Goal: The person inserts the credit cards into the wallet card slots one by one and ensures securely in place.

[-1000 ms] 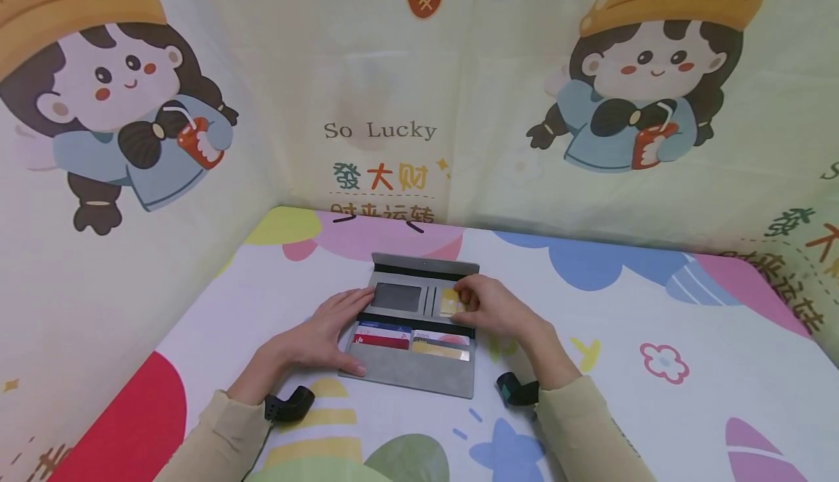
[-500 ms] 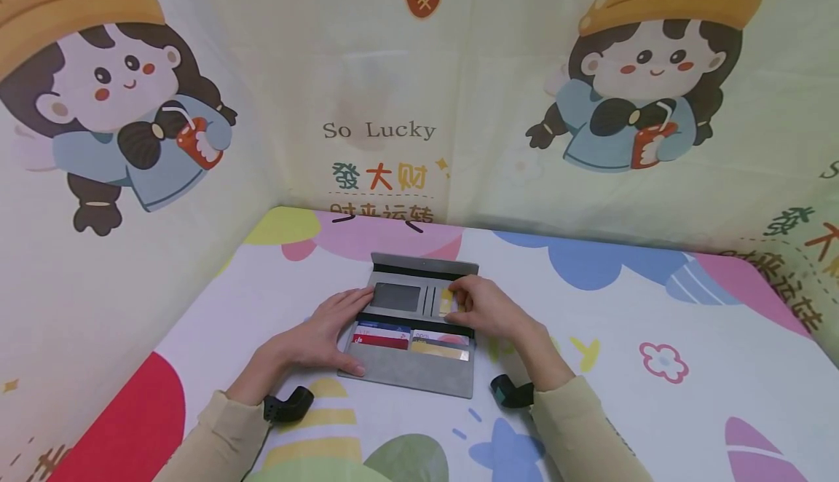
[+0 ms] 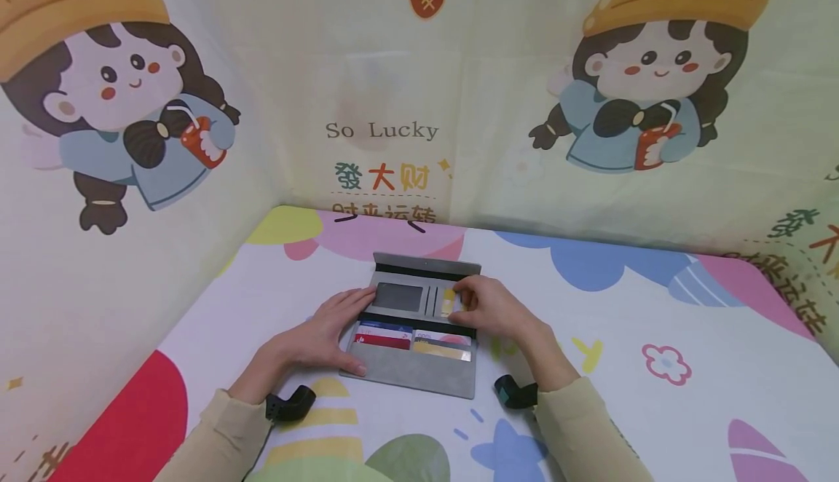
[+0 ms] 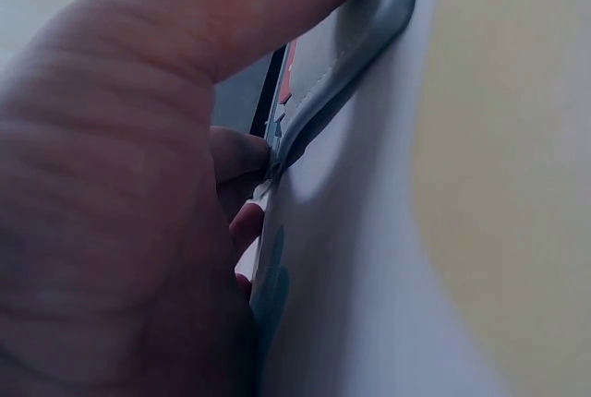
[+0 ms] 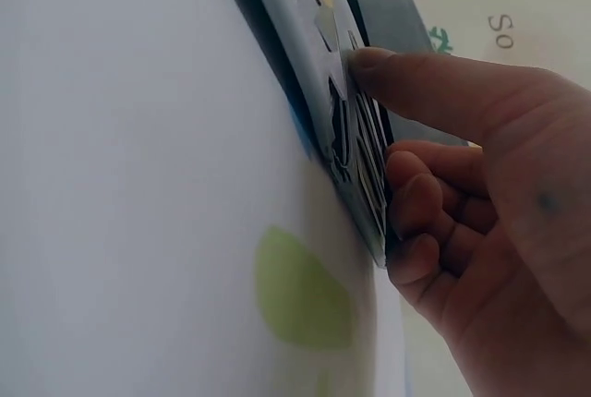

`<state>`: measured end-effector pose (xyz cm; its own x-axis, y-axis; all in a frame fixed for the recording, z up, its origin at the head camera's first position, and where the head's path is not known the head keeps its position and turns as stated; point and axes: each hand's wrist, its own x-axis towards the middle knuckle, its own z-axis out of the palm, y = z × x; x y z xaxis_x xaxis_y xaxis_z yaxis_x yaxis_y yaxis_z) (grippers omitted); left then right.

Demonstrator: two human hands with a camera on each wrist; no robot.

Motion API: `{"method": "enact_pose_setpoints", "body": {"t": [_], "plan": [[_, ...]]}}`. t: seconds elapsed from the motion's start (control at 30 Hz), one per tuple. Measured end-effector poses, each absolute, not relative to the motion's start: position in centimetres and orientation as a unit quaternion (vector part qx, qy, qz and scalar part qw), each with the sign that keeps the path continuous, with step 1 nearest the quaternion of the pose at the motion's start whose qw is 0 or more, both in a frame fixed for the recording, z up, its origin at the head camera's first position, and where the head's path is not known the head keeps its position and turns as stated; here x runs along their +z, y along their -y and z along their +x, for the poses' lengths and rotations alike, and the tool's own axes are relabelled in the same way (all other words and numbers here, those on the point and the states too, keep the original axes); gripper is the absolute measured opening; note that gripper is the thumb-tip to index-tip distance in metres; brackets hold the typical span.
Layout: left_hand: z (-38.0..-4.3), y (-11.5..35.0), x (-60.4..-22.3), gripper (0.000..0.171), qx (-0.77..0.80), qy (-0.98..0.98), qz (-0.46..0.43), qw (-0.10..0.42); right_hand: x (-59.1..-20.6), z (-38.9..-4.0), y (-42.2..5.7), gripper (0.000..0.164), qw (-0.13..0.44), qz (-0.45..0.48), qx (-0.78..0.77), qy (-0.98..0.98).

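A grey wallet (image 3: 419, 378) lies unfolded on the table, its top flap standing up at the far side. My left hand (image 3: 321, 333) rests along its left edge, with straight fingers on the upper half and the thumb on the lower panel. My right hand (image 3: 494, 307) pinches a yellow and white card (image 3: 448, 302) at the right side of the upper half, beside narrow vertical slots. In the right wrist view the thumb presses on the card's edge, and the other fingers curl by the wallet's side. Part of the card is hidden by the fingers.
Several cards sit in the lower pockets, among them a red card (image 3: 383, 341) and a gold card (image 3: 442, 352). A dark window pocket (image 3: 399, 297) fills the upper left. The patterned tablecloth (image 3: 406, 424) spreads around the wallet, up to a printed backdrop (image 3: 498, 176) behind.
My right hand has shifted slightly left with the yellow and white card, and less of the card shows. The left hand stays in place on the wallet.
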<state>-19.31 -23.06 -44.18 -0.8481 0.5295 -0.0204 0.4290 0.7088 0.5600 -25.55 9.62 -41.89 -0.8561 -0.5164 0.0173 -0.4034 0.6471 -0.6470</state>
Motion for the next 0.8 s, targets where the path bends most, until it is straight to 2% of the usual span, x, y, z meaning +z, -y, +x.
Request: {"method": "enact_pose_setpoints", "body": {"t": [0.8], "plan": [[-19.3,23.17,-44.07,0.12,0.281,-0.92,0.258,0.091,-41.68,-25.18,-9.15,0.042,0.065,-0.275,-0.32,-0.904]]}}
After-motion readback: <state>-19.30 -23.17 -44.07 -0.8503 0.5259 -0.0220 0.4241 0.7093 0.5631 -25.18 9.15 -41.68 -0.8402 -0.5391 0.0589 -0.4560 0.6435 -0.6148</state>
